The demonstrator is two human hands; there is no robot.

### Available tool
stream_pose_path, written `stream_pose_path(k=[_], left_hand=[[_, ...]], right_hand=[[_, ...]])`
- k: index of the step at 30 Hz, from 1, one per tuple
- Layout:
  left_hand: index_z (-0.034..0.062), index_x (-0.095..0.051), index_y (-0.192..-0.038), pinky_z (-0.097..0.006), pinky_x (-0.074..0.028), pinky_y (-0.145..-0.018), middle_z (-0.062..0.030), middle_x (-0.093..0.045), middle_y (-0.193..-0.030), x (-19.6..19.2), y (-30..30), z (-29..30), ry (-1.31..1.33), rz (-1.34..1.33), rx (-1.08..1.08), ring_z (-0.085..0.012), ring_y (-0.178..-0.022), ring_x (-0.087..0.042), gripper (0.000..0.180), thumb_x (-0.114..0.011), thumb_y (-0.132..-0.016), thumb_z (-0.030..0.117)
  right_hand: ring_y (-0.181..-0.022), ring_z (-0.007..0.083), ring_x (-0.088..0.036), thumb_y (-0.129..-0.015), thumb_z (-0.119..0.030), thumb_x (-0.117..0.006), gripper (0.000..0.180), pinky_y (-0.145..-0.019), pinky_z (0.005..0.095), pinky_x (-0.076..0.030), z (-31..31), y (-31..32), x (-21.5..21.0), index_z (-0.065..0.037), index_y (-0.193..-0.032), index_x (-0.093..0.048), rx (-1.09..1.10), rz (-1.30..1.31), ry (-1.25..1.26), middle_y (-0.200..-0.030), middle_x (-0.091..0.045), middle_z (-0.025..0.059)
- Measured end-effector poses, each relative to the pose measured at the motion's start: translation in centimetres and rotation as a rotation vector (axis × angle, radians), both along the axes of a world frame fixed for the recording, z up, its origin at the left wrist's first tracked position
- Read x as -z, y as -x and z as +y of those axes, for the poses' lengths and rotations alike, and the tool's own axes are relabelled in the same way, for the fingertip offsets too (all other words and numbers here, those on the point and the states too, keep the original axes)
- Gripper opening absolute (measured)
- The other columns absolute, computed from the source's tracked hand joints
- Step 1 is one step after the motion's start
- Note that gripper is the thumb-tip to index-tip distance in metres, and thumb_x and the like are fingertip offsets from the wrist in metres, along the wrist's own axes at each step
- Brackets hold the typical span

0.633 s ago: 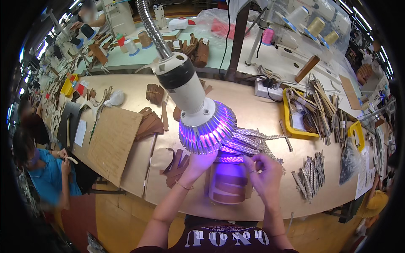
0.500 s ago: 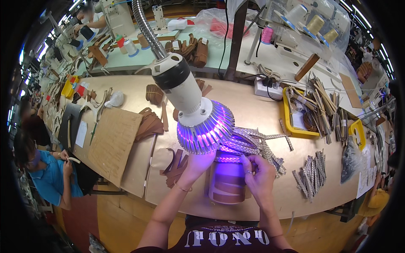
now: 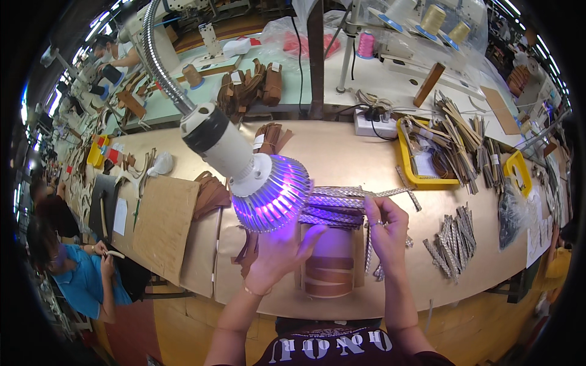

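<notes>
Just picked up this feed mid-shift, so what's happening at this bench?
A person works braided silver strips under a purple gooseneck lamp. The right hand pinches one strip that hangs down beside a brown curved block. The left hand is spread open under the lamp, against the block. More cut strips lie to the right on the workbench.

A long tan table (image 3: 342,158) carried the work. On it lay a cardboard sheet (image 3: 162,226) at the left, brown leather pieces (image 3: 210,194) beside it, and a brown block (image 3: 329,268) near the front edge. A yellow tray (image 3: 421,165) of strips stood at the right, with a power strip (image 3: 375,125) behind and woven strips (image 3: 452,244) in front.
</notes>
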State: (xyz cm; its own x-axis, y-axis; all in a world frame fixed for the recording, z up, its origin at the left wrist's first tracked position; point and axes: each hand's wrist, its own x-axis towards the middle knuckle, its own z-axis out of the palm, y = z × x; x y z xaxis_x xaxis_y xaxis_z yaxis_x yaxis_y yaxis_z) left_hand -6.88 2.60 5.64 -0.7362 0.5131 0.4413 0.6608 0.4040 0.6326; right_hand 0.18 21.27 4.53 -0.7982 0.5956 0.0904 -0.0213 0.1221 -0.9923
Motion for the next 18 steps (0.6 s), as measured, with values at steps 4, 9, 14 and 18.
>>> stream_pose_path(k=[4,9,14,18], left_hand=[[0.0033,-0.054,-0.131,-0.054,-0.029,-0.112,-0.0191,-0.054,-0.136,0.0,2.7,2.8,0.197,0.214,0.054,-0.0374,-0.125,-0.053,0.055,-0.063,-0.092,0.04],[0.0062,-0.06,-0.124,-0.054,-0.02,-0.116,-0.0142,-0.065,-0.119,1.2,3.5,3.6,0.35,0.071,0.108,-0.0294,-0.118,-0.058,0.048,-0.061,-0.092,0.042],[0.0061,-0.062,-0.121,-0.054,-0.024,-0.114,-0.0134,-0.066,-0.112,0.8,3.4,3.3,0.319,0.045,0.126,-0.0284,-0.112,-0.061,0.051,-0.062,-0.09,0.047],[0.0058,-0.062,-0.12,-0.054,-0.024,-0.114,-0.0144,-0.066,-0.114,0.1,3.3,3.7,0.237,0.19,0.072,-0.0294,-0.113,-0.061,0.048,-0.066,-0.088,0.041]], right_hand=[[-0.052,0.0052,-0.042,-0.092,-0.022,-0.07,0.026,-0.048,0.024,-0.033,0.0,-0.1,1.1,-0.001,-0.077,-0.065,0.11,-0.129,-0.228,-0.056,-0.051,-0.0017],[-0.048,0.0086,-0.04,-0.09,-0.026,-0.072,0.029,-0.046,0.0271,-0.033,0.4,-1.2,2.1,-0.004,-0.074,-0.061,0.158,-0.196,-0.394,-0.052,-0.046,0.0011],[-0.051,0.0083,-0.043,-0.088,-0.017,-0.073,0.023,-0.048,0.0261,-0.035,0.5,-3.1,2.1,-0.001,-0.077,-0.062,0.111,-0.195,-0.279,-0.056,-0.049,0.0005],[-0.062,0.0097,-0.049,-0.086,-0.016,-0.075,0.02,-0.058,0.0252,-0.042,-0.1,-5.7,1.4,-0.001,-0.084,-0.063,-0.156,-0.232,-0.152,-0.068,-0.056,0.002]])
